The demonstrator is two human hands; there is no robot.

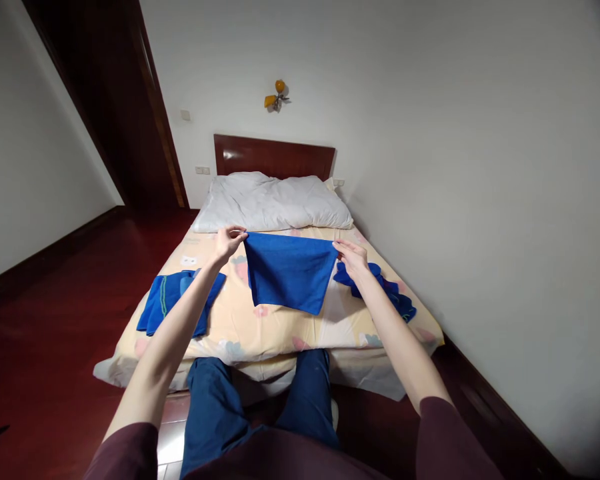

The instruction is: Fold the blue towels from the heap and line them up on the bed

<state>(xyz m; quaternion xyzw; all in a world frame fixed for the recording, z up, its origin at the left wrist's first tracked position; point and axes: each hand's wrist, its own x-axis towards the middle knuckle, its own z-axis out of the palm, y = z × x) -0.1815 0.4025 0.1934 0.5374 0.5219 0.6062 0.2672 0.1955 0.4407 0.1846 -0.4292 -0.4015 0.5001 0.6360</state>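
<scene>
A plain blue cloth hangs spread out above the bed, its top edge stretched between my two hands. My left hand pinches its upper left corner. At the upper right corner, my right hand holds the cloth between thumb and fingers. Blue fabric with green stripes lies flat on the bed at the left, partly behind my left forearm. Beyond my right forearm lies a crumpled blue pile, also on the bed.
The bed has a floral cover, a light grey folded quilt or pillow and a dark wooden headboard. A wall runs along the right. My knees are at the bed's near edge.
</scene>
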